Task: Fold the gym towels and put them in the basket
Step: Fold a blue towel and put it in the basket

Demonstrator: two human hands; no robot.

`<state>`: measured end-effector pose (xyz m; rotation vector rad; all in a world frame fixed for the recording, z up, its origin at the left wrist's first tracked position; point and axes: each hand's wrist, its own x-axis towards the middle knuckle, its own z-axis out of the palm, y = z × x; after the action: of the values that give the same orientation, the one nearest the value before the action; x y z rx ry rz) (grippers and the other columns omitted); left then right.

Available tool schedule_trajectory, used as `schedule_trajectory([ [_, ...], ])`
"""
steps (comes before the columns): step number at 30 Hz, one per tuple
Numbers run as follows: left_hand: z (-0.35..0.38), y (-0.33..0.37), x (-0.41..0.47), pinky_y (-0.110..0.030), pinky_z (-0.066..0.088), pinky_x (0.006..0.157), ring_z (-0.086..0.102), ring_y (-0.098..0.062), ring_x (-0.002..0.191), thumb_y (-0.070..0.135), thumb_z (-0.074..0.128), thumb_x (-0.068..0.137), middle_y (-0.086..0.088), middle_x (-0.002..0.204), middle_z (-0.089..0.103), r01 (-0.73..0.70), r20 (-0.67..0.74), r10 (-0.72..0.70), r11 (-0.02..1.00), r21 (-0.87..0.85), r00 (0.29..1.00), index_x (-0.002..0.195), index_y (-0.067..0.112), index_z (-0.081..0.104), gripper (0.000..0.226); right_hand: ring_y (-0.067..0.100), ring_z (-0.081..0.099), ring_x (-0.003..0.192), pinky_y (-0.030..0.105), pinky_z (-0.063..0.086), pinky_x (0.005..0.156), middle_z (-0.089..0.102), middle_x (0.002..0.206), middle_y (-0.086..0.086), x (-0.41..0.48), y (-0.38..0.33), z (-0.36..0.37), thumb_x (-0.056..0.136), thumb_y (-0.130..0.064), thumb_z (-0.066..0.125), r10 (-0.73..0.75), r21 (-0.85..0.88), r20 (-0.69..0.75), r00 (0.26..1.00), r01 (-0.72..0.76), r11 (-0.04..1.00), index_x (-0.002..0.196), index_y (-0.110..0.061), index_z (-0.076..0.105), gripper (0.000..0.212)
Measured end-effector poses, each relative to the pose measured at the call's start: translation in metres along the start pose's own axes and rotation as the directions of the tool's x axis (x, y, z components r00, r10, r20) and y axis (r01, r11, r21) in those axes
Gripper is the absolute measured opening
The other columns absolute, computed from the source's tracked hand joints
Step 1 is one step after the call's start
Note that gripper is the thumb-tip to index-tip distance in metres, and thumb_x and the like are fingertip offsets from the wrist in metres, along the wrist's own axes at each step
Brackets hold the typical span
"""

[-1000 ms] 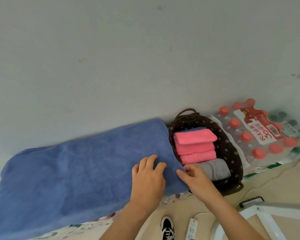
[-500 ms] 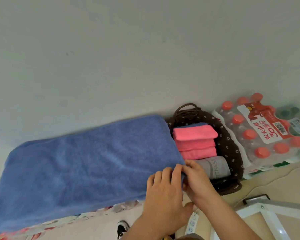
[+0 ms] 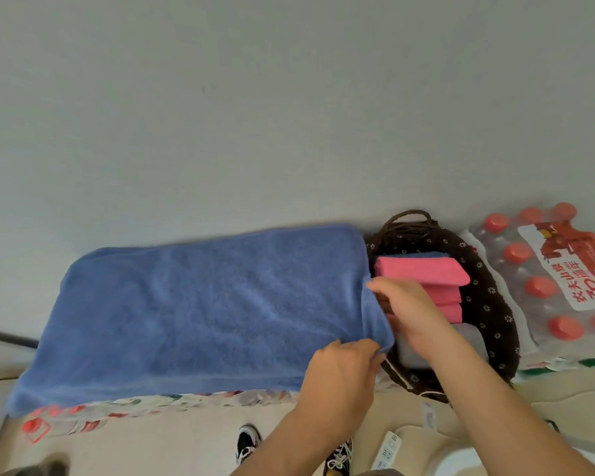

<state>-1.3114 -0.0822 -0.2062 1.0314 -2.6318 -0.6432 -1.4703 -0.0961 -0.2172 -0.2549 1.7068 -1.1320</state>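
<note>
- Two hands are on the right end of the blue towel [image 3: 193, 310], which lies spread flat and lengthwise on the tabletop [image 3: 186, 401], its far edge against the wall [image 3: 289, 115].
- The left hand [image 3: 340, 369] has its fingers curled round the near right corner, pinching the cloth so that it lifts into a small peak.
- The right hand [image 3: 409, 307] pinches the same short edge further back, fingertips closed on the hem; taking the edge at two spots should keep it straight when it is carried over.
- To my eye the first fold is about to start: the towel is open at full length, so that end probably goes across to the left.
- The basket [image 3: 495, 321] sits just beside the towel's right end, close enough that a finished bundle needs only a short reach.
- Inside it the pink towels [image 3: 423, 271] stand folded in a row, a grey towel [image 3: 411, 355] is at the near end, and a strip of blue shows behind the pink.
- A shrink-wrapped pack of bottles [image 3: 543, 280] with red caps lies to the right of the basket, and I'd judge it plays no part.
</note>
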Motion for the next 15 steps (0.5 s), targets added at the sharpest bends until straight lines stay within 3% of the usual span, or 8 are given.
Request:
schedule_trajectory([
  [2, -0.002, 0.001, -0.005, -0.022, 0.028, 0.052, 0.048, -0.018, 0.052, 0.037, 0.036, 0.094, 0.003, 0.057, 0.055, -0.029, 0.021, 0.031, 0.996, -0.080, 0.999, 0.065, 0.025, 0.039, 0.032, 0.020, 0.044, 0.058, 0.031, 0.034, 0.054, 0.047, 0.060, 0.005, 0.012, -0.011, 0.003, 0.083, -0.014, 0.061, -0.051, -0.065, 0.020, 0.998, 0.053, 0.996, 0.063, -0.015, 0.052, 0.021],
  [4, -0.004, 0.003, -0.011, -0.026, 0.033, 0.060, 0.050, -0.019, 0.065, 0.039, 0.034, 0.097, 0.001, 0.070, 0.059, -0.068, 0.042, 0.074, 0.989, -0.131, 0.996, 0.069, 0.022, 0.045, 0.035, 0.024, 0.037, 0.063, 0.037, 0.026, 0.056, 0.038, 0.068, 0.012, 0.025, -0.018, 0.007, 0.076, -0.017, 0.062, -0.072, -0.098, 0.055, 0.996, 0.077, 0.992, 0.069, -0.013, 0.047, 0.017],
  [6, -0.001, 0.002, -0.014, -0.024, 0.040, 0.063, 0.049, -0.014, 0.072, 0.040, 0.041, 0.096, 0.006, 0.081, 0.058, -0.079, 0.014, 0.082, 0.989, -0.121, 0.997, 0.079, 0.021, 0.062, 0.033, 0.025, 0.050, 0.075, 0.036, 0.035, 0.060, 0.051, 0.083, 0.016, 0.038, -0.027, 0.013, 0.080, -0.011, 0.063, -0.137, -0.134, 0.021, 0.990, 0.139, 0.981, 0.082, -0.009, 0.054, 0.009],
  [8, 0.001, -0.001, -0.018, -0.021, 0.043, 0.057, 0.047, -0.010, 0.071, 0.042, 0.047, 0.091, 0.009, 0.082, 0.052, -0.065, -0.027, 0.061, 0.985, -0.158, 0.998, 0.085, 0.026, 0.068, 0.027, 0.021, 0.056, 0.091, 0.034, 0.047, 0.073, 0.060, 0.102, 0.009, 0.045, -0.039, 0.019, 0.083, -0.003, 0.063, -0.202, -0.172, -0.039, 0.979, 0.193, 0.966, 0.097, -0.013, 0.062, 0.017],
  [11, -0.007, -0.006, -0.021, -0.023, 0.038, 0.059, 0.048, -0.011, 0.071, 0.042, 0.047, 0.089, 0.002, 0.078, 0.053, -0.008, -0.016, 0.004, 0.949, -0.314, 1.000, 0.091, 0.022, 0.069, 0.030, 0.022, 0.058, 0.088, 0.035, 0.048, 0.080, 0.066, 0.098, 0.010, 0.048, -0.056, 0.026, 0.083, 0.005, 0.058, -0.242, -0.185, -0.049, 0.969, 0.230, 0.955, 0.084, -0.016, 0.068, 0.024],
  [15, -0.027, -0.017, -0.025, -0.023, 0.042, 0.063, 0.052, -0.010, 0.064, 0.027, 0.059, 0.085, -0.007, 0.071, 0.060, 0.163, 0.056, -0.159, 0.815, -0.557, 0.986, 0.083, 0.015, 0.068, 0.015, 0.015, 0.057, 0.087, 0.030, 0.045, 0.076, 0.067, 0.097, 0.003, 0.040, -0.080, 0.044, 0.087, 0.002, 0.046, -0.436, -0.384, -0.022, 0.900, 0.395, 0.834, 0.094, -0.011, 0.071, 0.029],
])
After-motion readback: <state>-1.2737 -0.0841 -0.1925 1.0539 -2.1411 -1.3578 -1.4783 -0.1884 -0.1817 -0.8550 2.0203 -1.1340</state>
